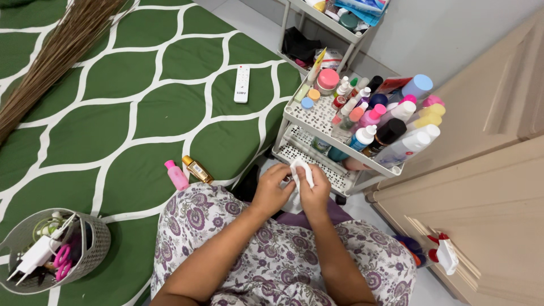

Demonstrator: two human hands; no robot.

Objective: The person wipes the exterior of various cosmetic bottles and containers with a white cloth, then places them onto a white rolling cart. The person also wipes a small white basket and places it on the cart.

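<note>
Seated on the floor, lap in a purple floral garment [272,255]. Our left hand [271,190] and right hand [315,191] meet just in front of the knees, both closed on 1 white tissue [300,170]. The left fingers curl around its lower part; the right thumb and fingers pinch its upper fold. Whether something small sits inside the tissue we cannot tell; the hands hide it.

The tissue looks soft, crumpled, bunched into a loose wad, plain white with no stain visible from here. It is held just below the lower shelf of the white rolling cart [309,122].

Progress, as a judgement: the wiping or folding seems to be in mid-course. The cart's upper tray is crowded with upright bottles [391,122], a pink-lidded jar [327,79] and small tubes, so much stands in place. 2 items lie apart on the green-and-white patterned mat [141,113]: a pink bottle [176,174] and an amber bottle [196,169], side by side near our left knee, seemingly not yet dealt with.

Also noted: a white remote control [242,84] on the mat, a broom [51,56] at the far left, a grey basket [96,246] with a charger and pink scissors, a red-and-white spray bottle [445,252] by the beige cabinet [487,187].
</note>
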